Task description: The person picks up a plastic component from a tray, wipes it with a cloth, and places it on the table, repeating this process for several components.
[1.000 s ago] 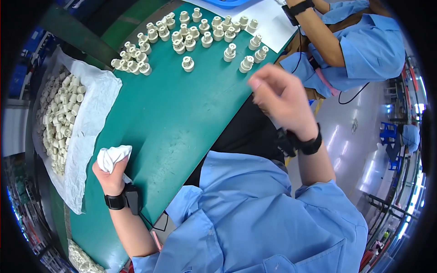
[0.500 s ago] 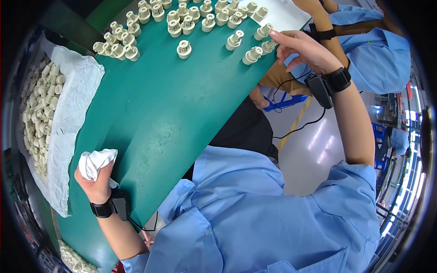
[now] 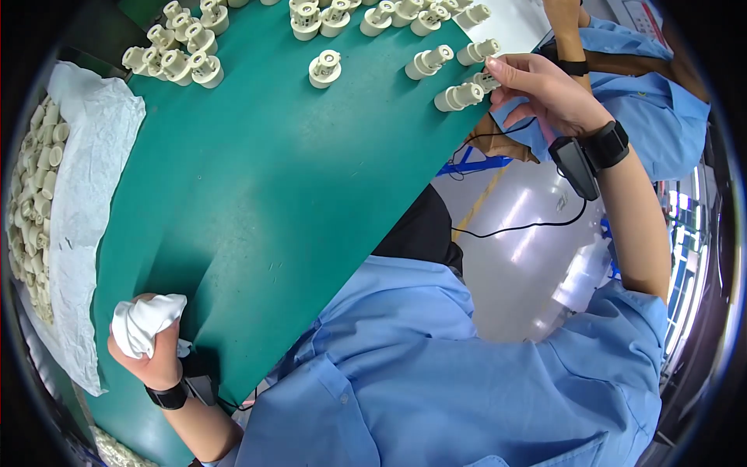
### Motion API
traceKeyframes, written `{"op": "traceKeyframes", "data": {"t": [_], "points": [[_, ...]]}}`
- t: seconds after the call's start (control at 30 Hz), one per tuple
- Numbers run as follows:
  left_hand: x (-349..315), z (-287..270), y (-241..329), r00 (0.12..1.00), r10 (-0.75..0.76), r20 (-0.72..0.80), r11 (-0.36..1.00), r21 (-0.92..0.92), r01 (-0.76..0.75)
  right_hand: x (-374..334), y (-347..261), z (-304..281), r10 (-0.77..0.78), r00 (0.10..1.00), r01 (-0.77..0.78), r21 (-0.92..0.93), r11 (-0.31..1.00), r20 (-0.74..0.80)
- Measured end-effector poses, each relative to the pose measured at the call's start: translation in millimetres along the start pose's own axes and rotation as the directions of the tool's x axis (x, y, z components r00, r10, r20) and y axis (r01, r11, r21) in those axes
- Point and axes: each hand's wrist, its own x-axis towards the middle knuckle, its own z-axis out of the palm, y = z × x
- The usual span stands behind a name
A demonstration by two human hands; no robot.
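Note:
A crumpled white cloth (image 3: 145,325) is bunched in my left hand (image 3: 159,362), whose fingers are wrapped round it low over the left side of the green table. At the table's right edge, my right hand (image 3: 556,92) pinches a cream plastic fitting (image 3: 488,81) between thumb and fingers. Its lower end is hidden behind a similar fitting (image 3: 457,97) standing just in front. Two more fittings stand close by, one nearer the white sheet (image 3: 481,52) and one to its left (image 3: 428,62). Each has a wide round base and a narrower slotted top.
Several more fittings (image 3: 175,66) stand in groups along the table's (image 3: 257,179) far side, one (image 3: 324,68) apart from them. Loose cream parts (image 3: 39,194) lie on white wrapping (image 3: 85,226) at left. A co-worker's blue sleeve (image 3: 650,101) and a white sheet (image 3: 517,23) are at far right.
The whole view has shifted and come closer to the table. My right thumb and fingers now close on the fitting at the edge. The left hand still grips the cloth.

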Motion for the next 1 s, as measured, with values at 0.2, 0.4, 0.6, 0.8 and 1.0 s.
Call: {"op": "traceKeyframes", "data": {"t": [0.2, 0.4, 0.6, 0.8, 1.0], "points": [[-3, -5, -3, 0.999, 0.015, 0.029, 0.999, -0.036, -0.014, 4, -2, 1, 0.048, 0.999, -0.048, 0.020, 0.999, 0.026], [-1, -6, -8, 0.998, 0.042, 0.057, 0.997, -0.061, -0.038, 3, 7, 10, -0.076, 0.995, 0.077, 0.028, 0.997, -0.060], [1, -5, -13, 1.000, 0.022, 0.011, 0.992, -0.121, -0.021, 2, 12, 10, -0.131, 0.989, 0.125, -0.095, 0.988, -0.068], [4, -2, -4, 1.000, 0.012, 0.029, 0.995, -0.102, -0.009, 2, -14, -15, 0.050, 0.998, -0.048, -0.051, 0.998, 0.039], [2, -3, -13, 0.995, 0.045, 0.093, 0.987, -0.157, -0.030, 14, -29, -21, 0.154, 0.984, -0.127, -0.252, 0.959, 0.092]]}}
